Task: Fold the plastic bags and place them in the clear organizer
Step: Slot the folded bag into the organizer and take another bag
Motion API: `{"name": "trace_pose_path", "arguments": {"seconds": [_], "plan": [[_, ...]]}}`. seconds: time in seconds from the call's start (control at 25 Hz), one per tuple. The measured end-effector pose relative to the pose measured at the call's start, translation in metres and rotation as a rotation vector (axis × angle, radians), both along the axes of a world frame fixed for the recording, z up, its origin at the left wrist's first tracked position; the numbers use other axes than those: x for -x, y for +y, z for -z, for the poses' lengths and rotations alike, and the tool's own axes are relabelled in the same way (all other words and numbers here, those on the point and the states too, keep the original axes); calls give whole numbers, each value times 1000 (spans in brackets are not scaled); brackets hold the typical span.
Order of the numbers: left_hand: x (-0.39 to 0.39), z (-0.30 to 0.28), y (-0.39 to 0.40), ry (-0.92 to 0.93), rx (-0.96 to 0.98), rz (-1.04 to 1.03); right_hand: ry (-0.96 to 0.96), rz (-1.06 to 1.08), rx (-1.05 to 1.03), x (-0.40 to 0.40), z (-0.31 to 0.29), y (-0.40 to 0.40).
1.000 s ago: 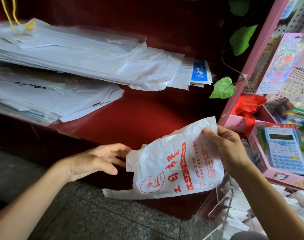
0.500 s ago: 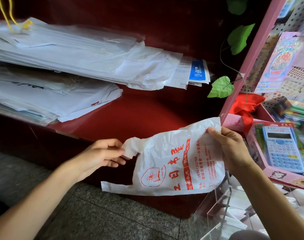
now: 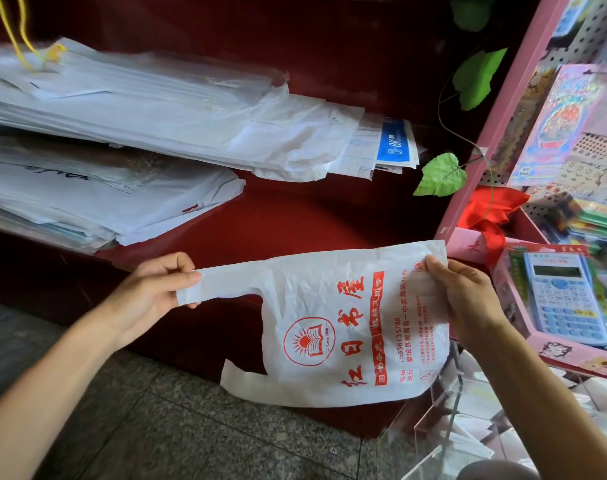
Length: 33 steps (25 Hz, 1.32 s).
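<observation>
A person holds a white plastic bag [image 3: 347, 327] printed with red Chinese characters and a round sun-and-book logo, stretched sideways in the air in front of a dark red shelf [image 3: 295, 220]. The left hand [image 3: 153, 289] pinches one of the bag's handle loops between thumb and curled fingers, pulling it out to the left, while the second handle loop hangs loose at the bag's lower left. The right hand [image 3: 468, 299] grips the bag's bottom edge at its upper right corner, thumb on the printed face and fingers behind the film. The bag hangs above a speckled stone floor [image 3: 191, 427] and just left of the clear organizer [image 3: 430, 424], an acrylic box with dividers seen at the lower right, whose compartments appear to hold folded white items; the bag's lower right corner overlaps the organizer's upper edge in the view, though whether they touch cannot be told. On the shelf behind, two stacks of flat white plastic bags and packaged paper [image 3: 139, 116] lie at a slant, with a blue-labelled pack [image 3: 395, 143] sticking out at the right end. To the right, a pink display rack [image 3: 496, 116] carries a boxed pale blue calculator [image 3: 561, 299], sticker sheets [image 3: 568, 116], a red ribbon [image 3: 489, 213] and artificial green leaves [image 3: 440, 174].
</observation>
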State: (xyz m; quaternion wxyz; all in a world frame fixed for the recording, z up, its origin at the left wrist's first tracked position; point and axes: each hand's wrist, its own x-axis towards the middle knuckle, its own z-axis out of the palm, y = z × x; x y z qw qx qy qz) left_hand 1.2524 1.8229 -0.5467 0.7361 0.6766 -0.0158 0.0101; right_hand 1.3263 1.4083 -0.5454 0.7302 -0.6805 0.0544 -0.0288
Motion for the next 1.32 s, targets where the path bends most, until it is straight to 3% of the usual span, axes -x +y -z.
{"name": "trace_pose_path", "arguments": {"seconds": [0.4,0.64,0.76,0.88,1.0,1.08,1.24,1.32], "plan": [[7,4,28,33,-337,-105,-12,-9,7,2,-1,-1],[3,8,32,111,-591,-174,-148,113,81,6,-12,2],[3,-6,11,26,-667,-186,-333,-187,401,18,-22,22],[6,-21,-43,-182,-766,37,-451,-548,578,34,-25,65],[8,-13,-81,-180,-723,247,-529,-697,556,44,-25,98],[5,-6,-84,-173,-658,232,-562,-681,528,45,-25,104],[5,-10,-68,-63,-380,49,-240,-797,227,37,-21,85],[8,-14,-64,-21,-336,42,-176,-864,297,33,-14,78]]}}
